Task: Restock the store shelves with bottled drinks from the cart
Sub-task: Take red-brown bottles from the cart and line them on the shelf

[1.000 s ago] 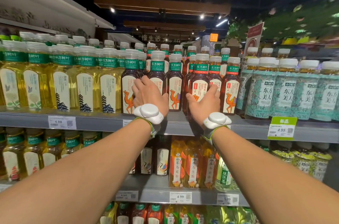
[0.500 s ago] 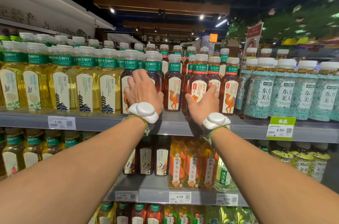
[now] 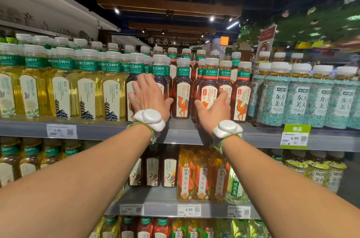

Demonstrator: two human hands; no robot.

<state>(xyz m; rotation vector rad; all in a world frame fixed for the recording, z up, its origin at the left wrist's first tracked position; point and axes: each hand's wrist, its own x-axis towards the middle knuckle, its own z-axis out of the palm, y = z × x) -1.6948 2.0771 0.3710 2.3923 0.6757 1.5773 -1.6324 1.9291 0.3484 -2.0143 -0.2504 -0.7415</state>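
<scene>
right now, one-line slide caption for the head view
Left hand and right hand press flat against dark camel-label tea bottles on a shelf, between yellow bottles and teal bottles.

White rounded left wrist pod (image 3: pixel 149 119), right wrist pod (image 3: pixel 227 128); green straps (image 3: pixel 139 125).

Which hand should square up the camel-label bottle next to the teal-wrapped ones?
Right hand: its fingers lie flat on the dark tea bottles right beside that camel-label bottle. The left hand presses bottles at the row's other end; it would likely have to cross over.
</scene>
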